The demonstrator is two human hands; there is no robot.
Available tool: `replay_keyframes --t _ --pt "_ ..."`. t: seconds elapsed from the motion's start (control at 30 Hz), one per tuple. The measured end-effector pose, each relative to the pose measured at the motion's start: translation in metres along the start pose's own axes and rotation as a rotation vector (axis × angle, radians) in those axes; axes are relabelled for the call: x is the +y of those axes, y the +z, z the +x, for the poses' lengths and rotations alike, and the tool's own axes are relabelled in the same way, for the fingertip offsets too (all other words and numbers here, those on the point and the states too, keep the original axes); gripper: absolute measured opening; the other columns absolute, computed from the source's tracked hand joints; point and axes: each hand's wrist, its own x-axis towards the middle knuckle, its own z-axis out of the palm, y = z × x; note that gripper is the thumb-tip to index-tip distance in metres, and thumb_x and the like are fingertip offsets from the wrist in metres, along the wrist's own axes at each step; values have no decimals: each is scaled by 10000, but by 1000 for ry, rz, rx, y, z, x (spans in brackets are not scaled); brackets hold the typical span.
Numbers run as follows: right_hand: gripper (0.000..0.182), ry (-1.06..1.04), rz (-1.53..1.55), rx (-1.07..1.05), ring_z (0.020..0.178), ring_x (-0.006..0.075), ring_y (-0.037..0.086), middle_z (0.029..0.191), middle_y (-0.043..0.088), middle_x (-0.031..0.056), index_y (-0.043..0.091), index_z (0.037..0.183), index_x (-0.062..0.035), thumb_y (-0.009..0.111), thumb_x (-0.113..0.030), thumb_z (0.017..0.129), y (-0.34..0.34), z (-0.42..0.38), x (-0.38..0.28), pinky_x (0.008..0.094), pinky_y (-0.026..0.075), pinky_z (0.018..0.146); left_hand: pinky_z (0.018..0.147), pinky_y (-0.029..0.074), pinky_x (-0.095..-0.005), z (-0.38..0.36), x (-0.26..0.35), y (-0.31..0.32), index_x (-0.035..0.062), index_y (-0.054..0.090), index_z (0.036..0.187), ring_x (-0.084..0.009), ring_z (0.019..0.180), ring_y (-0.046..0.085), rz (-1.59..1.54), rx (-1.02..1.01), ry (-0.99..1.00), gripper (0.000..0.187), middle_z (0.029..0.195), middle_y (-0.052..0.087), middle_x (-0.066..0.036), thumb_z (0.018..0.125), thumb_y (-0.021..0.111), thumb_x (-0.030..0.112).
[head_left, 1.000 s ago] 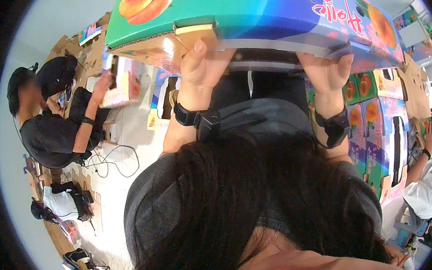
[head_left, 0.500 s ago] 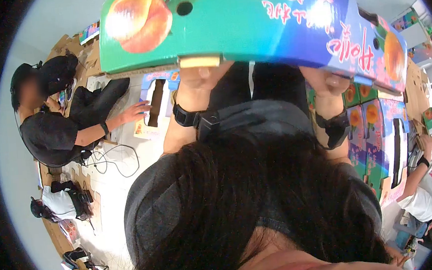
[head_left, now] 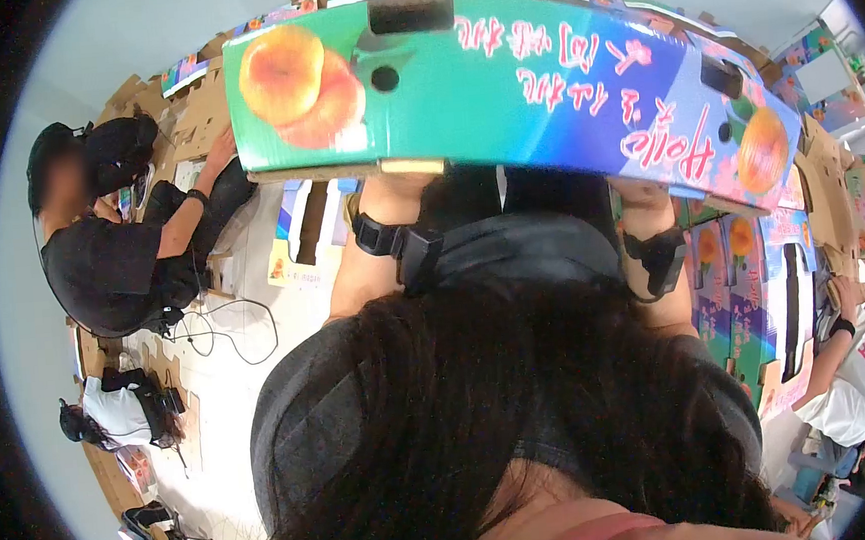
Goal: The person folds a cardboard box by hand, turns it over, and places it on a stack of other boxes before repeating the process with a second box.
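A green and blue printed cardboard box [head_left: 541,102] with peach pictures spans the upper middle of the view, its long printed side facing the camera. My left hand [head_left: 400,187] holds it from below near its left part, by a small pale tab. Under the right part, my right hand [head_left: 640,191] supports the same box. The box hides most fingers of both hands. Black bands circle both wrists.
A person in black [head_left: 100,253] sits at the left, touching brown cardboard [head_left: 203,110]. Printed boxes [head_left: 740,299] stand at right, near another person's arm [head_left: 831,352]. A cut-out box [head_left: 305,234] and a cable [head_left: 218,335] lie left.
The box has dropped lower and away from the camera, revealing more boxes behind it. My fingers are more hidden. The left person's hand has moved from the cut-out box to the brown cardboard.
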Motion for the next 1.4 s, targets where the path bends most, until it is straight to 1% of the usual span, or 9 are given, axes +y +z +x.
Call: replay_keyframes --t 0.17,0.23,0.37,0.47,0.7,0.87,1.23,1.33,1.4 --pt "699 -338 1217 -236 1429 335 400 1517 468 116 379 1526 -126 638 -156 878 20 61 -99 566 227 1220 1021 473 -504 12 -5 4 152 564 1366 -280 1282 552 9 131 -24 490 1362 599 -42 960 666 407" --pt "642 -326 1338 -181 1424 343 423 1508 489 135 383 1526 -91 607 -109 925 19 66 -123 577 217 1231 1171 311 -536 32 2 36 150 452 1487 -303 1430 399 121 316 -123 741 1557 436 -83 925 618 604" --pt "423 -302 1471 -97 1415 320 440 1465 528 162 491 1405 46 530 -110 1014 18 77 -134 535 256 1236 1171 349 -519 45 14 55 -51 398 1466 -357 1445 384 -129 516 -417 808 1487 465 -263 975 553 572" --pt "377 -253 1438 -9 1354 306 506 1400 580 161 525 1360 52 533 -134 1032 13 86 -137 506 353 1193 1186 337 -507 45 20 72 -92 372 1475 -357 1436 412 -187 447 -554 798 1477 454 -316 996 524 528" --pt "272 -35 1395 203 1254 309 577 1287 629 160 577 1231 33 606 -126 1013 -2 115 -118 496 478 1107 1191 299 -513 22 26 67 50 585 1383 -302 1319 558 1438 -447 -264 638 1314 651 -145 857 740 375" --pt "305 241 1240 318 1243 320 571 1269 620 183 552 1257 44 597 -129 1010 2 143 -126 484 473 1118 1188 278 -561 7 -7 60 213 589 1406 -312 1414 437 1940 -395 -42 789 1504 479 -129 688 879 365" --pt "410 390 1234 419 1296 388 504 1321 521 299 453 1285 169 566 -27 942 17 135 -152 496 435 1158 1171 330 -515 31 -20 25 212 490 1483 -343 1390 451 2076 -346 -16 984 1504 475 -120 596 903 315" --pt "408 90 1189 39 1291 356 545 1348 566 248 519 1317 117 575 -66 957 8 118 -153 451 466 1106 1171 329 -514 32 -19 21 212 492 1483 -342 1389 452 2080 -360 -18 982 1502 477 -121 597 902 322" --pt "335 -110 322 107 1257 339 585 1321 618 203 617 1248 55 590 -117 961 7 106 -159 430 477 1067 1171 329 -514 31 -20 21 215 492 1484 -340 1389 452 2097 -364 -27 982 1504 476 -120 597 900 325"
